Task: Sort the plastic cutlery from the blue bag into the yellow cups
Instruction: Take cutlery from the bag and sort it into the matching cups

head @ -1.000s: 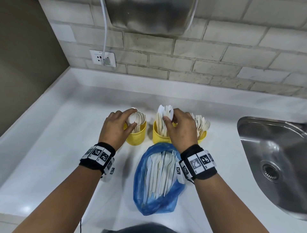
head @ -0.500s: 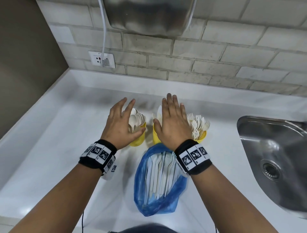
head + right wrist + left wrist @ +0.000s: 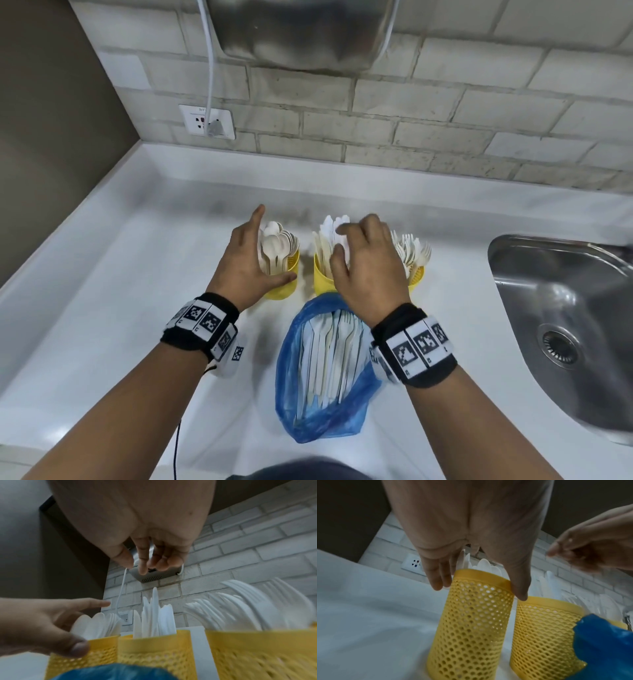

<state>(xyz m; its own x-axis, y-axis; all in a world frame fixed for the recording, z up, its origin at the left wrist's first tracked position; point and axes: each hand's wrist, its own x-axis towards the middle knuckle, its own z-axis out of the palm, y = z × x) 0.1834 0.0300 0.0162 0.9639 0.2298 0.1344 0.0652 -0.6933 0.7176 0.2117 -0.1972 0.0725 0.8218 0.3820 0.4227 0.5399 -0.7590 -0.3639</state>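
1. Your left hand (image 3: 251, 260) is now sitting lower than half a second ago, fingers straight and spread, thumb resting against the rim of the left cup (image 3: 282, 289). It is holding nothing.
2. Your right hand (image 3: 368, 270) is no longer flat as it was a moment ago. The fingers are curling loosely over the middle cup (image 3: 322, 279), and the right wrist view is showing them empty, gripping no cutlery.
3. The spoons (image 3: 277, 245) you were pinching a second ago are standing in the left cup, and the knives (image 3: 329, 233) in the middle cup. Both pieces are looking delivered.
4. The forks (image 3: 411, 251) are filling the right cup (image 3: 416, 277), just beside your right hand.
5. The blue bag (image 3: 308, 404) is lying open on the tabletop (image 3: 120, 308) just in front of the cups, under your right wrist, with a good stack of white cutlery (image 3: 329, 353) inside.
6. So this round is appearing finished and the sorting is far from over. The next reach is likely going back into the bag.
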